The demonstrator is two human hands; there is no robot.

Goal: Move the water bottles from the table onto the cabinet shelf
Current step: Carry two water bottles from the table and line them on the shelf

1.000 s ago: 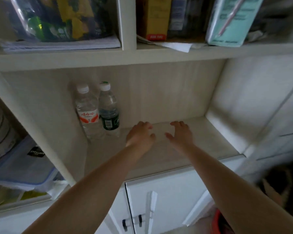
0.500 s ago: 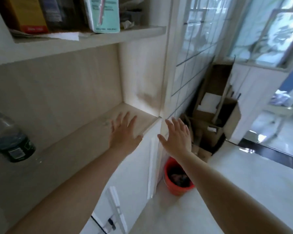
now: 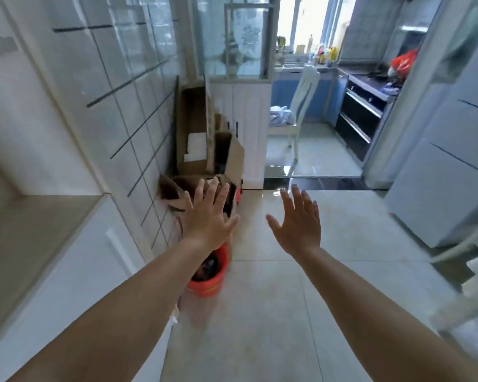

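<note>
Head view: orange bucket [image 3: 208, 282] holds dark contents

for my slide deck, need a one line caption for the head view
Both hands, left and right, open and empty above the tiled floor, orange bucket below.

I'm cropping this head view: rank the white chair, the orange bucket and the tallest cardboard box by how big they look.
1. Tallest cardboard box.
2. White chair, a close second; it stands farther away, so this order is unsure.
3. Orange bucket, smallest, and partly hidden by the left forearm.
</note>
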